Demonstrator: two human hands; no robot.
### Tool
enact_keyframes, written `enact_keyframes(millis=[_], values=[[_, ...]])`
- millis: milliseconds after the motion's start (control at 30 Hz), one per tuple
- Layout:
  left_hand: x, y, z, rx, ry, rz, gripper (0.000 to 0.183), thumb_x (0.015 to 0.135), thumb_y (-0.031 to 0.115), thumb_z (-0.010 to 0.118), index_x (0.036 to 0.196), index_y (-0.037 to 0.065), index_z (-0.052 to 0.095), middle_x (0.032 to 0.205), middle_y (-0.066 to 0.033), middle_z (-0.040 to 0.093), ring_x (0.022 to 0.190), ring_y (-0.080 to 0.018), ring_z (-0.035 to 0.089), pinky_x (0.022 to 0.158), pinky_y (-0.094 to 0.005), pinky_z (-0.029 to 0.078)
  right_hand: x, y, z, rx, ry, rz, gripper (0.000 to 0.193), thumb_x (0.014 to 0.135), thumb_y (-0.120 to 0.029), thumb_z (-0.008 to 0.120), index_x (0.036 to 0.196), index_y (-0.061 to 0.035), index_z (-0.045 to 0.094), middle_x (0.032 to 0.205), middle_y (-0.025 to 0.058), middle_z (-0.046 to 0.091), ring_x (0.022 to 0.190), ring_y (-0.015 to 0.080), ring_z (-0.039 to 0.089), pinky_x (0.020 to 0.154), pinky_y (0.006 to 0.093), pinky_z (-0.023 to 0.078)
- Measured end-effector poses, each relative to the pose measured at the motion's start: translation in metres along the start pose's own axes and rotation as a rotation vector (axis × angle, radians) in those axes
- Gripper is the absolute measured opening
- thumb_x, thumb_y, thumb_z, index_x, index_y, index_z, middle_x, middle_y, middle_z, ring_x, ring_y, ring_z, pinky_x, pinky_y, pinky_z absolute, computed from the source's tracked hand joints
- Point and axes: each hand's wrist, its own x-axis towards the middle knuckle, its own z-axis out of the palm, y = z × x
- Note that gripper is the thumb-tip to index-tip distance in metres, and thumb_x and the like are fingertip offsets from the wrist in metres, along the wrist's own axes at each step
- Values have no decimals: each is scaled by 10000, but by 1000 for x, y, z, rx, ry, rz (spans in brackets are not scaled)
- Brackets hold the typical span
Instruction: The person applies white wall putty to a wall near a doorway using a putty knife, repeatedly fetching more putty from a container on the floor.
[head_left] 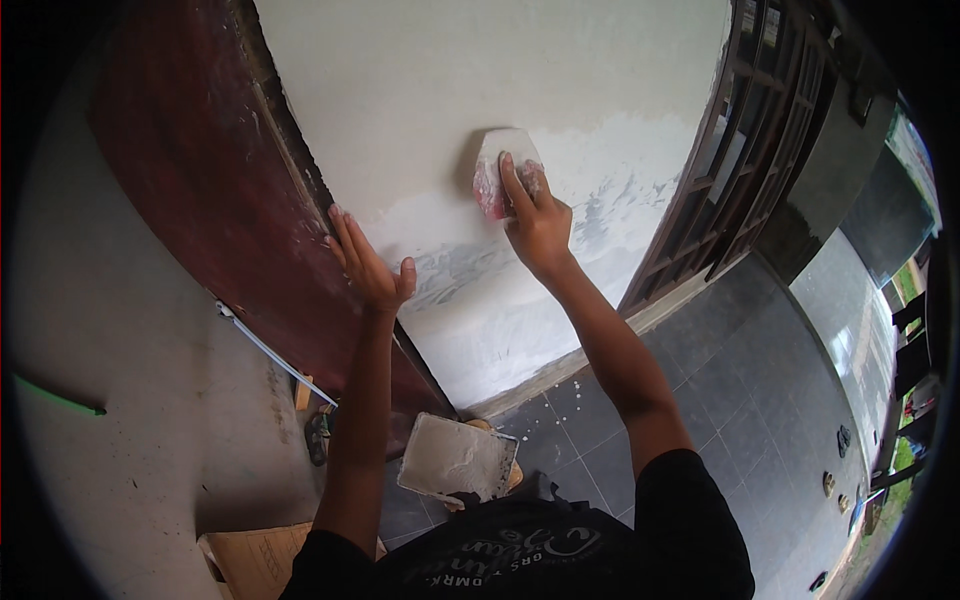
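Observation:
My right hand (540, 225) grips a putty-smeared spreader (508, 150), whitish with a reddish lower part. Its broad end points up the pale wall (420, 90), and its flat side appears to lie against the surface. My left hand (368, 262) is open, thumb apart, its fingers at the dark gap between the wall and a dark red door (190, 150). White, streaky putty (610, 215) covers the wall's lower part, with greyish patches showing through. Close to my body is a squarish container (455, 455) with whitish paste in it.
Brown-framed windows (715, 150) border the wall on the right. White drops (577, 395) dot the grey tiled floor (720, 400). A cardboard box (265, 560) lies at the lower left, below a pale thin strip (270, 350). Several pieces of footwear (844, 440) sit at the far right.

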Motion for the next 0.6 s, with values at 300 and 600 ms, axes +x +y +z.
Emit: enact_keyframes(millis=[300,600], values=[[2,1,3,1,8,-1,928,854,574,388,1452,-95,152,1500,-327,174,1414,-446,176,1092,-629,56,-92,6,10,-49,-308,35,747,644,45,623,1363,-107,487,1110,226,572,616,275,651,529,334,552],[1,1,1,7,0,-5,929,852,575,394,1453,-90,151,1499,-330,170,1413,-450,171,1088,-636,63,20,-16,-2,-26,-79,-13,770,610,43,636,1355,-92,494,1072,194,573,617,263,630,504,340,533]])
